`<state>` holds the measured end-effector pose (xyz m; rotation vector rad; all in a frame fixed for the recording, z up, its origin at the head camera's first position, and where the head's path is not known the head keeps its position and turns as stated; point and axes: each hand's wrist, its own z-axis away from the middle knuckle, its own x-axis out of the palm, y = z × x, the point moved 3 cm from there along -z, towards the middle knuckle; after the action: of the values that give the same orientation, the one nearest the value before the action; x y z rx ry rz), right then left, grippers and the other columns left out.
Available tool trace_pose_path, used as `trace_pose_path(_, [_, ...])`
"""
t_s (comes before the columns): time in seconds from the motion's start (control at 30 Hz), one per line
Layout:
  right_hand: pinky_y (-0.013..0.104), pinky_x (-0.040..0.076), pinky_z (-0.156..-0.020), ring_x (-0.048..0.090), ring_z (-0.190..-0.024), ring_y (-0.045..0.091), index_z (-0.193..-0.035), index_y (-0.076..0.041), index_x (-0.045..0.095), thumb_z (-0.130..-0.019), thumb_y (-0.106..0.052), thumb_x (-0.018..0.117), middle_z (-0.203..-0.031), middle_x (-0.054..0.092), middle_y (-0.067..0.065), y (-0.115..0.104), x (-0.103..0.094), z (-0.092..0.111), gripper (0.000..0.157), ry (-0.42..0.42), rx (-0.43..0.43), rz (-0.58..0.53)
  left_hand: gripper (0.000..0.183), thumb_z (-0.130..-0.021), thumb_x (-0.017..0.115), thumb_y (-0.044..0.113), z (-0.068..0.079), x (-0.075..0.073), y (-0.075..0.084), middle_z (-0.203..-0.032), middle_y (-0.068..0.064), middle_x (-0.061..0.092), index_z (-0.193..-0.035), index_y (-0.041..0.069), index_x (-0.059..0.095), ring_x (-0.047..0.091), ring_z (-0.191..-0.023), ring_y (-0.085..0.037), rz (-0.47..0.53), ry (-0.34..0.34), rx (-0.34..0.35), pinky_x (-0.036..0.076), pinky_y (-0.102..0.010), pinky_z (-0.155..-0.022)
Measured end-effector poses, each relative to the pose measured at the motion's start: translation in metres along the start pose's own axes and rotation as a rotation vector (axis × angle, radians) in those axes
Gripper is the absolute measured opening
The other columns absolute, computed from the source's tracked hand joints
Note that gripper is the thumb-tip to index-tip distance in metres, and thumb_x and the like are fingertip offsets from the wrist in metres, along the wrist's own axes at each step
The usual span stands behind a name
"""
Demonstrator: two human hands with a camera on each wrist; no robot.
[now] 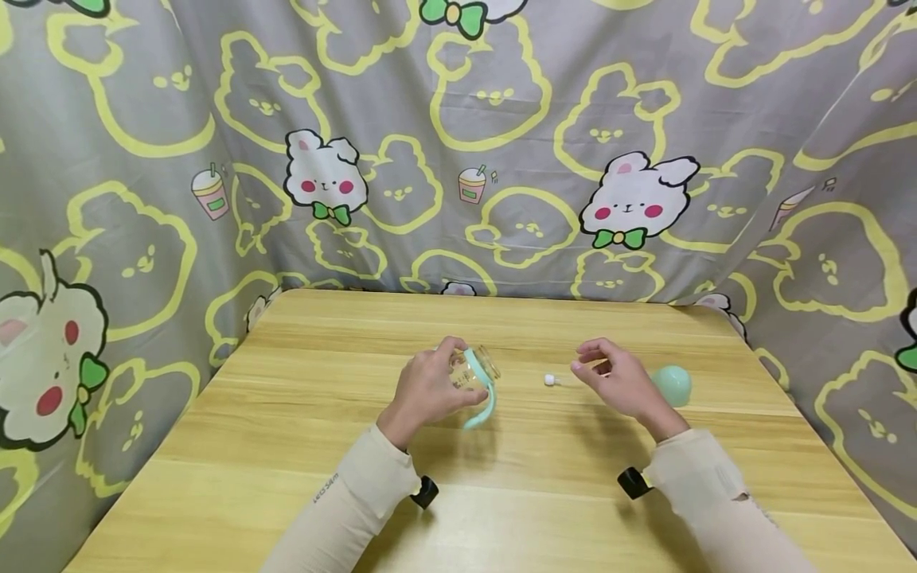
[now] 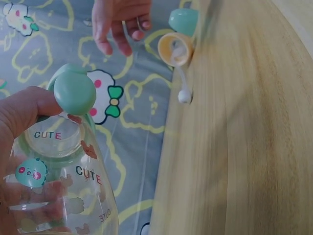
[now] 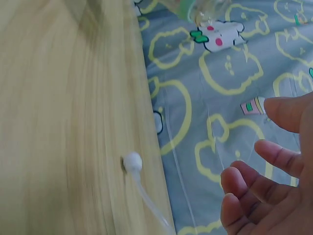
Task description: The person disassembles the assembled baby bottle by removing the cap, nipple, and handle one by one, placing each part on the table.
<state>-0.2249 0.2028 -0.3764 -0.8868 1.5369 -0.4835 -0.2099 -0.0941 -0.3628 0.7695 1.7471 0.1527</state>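
Note:
In the head view my left hand (image 1: 424,388) grips a clear baby bottle (image 1: 462,372) by its body, above the table. The bottle is tilted, its uncapped mouth pointing up and to the right. It has a mint-green handle (image 1: 484,410), and coloured prints show in the left wrist view. My right hand (image 1: 618,383) hovers over the table with loosely bent fingers and holds nothing. Just left of it lies a straw's white weighted end (image 1: 550,380). In the left wrist view the straw runs from a peach-coloured collar (image 2: 164,51). A mint-green dome cap (image 1: 675,387) sits beyond my right wrist.
The wooden table (image 1: 501,509) extends under both hands. A grey curtain (image 1: 401,95) with yellow outlines and white rabbit prints hangs behind it and at both sides. Each wrist carries a small black camera (image 1: 426,492).

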Motion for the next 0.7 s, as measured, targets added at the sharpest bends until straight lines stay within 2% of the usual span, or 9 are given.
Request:
trace_pose_path(0.23, [0.032, 0.049, -0.069, 0.059, -0.084, 0.022, -0.103, -0.004, 0.057, -0.094, -0.024, 0.065, -0.099, 0.062, 0.009, -0.012, 0.014, 0.003, 0.024, 0.004, -0.06, -0.078, 0.068, -0.071, 0.082, 0.045, 0.0, 0.001, 0.001, -0.095, -0.006, 0.069, -0.124, 0.012, 0.056, 0.062, -0.072, -0.017, 0.007, -0.002, -0.006, 0.05, -0.034, -0.064])
trace_pose_path(0.7, [0.03, 0.05, -0.064, 0.059, -0.078, 0.02, -0.099, -0.007, 0.059, -0.092, -0.016, 0.066, -0.092, 0.062, 0.004, -0.038, 0.037, 0.01, 0.013, -0.079, -0.174, -0.145, 0.067, -0.068, 0.084, 0.044, 0.0, 0.0, 0.003, -0.093, -0.004, 0.068, -0.121, 0.013, 0.056, 0.062, -0.072, -0.016, 0.01, 0.024, 0.001, 0.05, -0.034, -0.065])
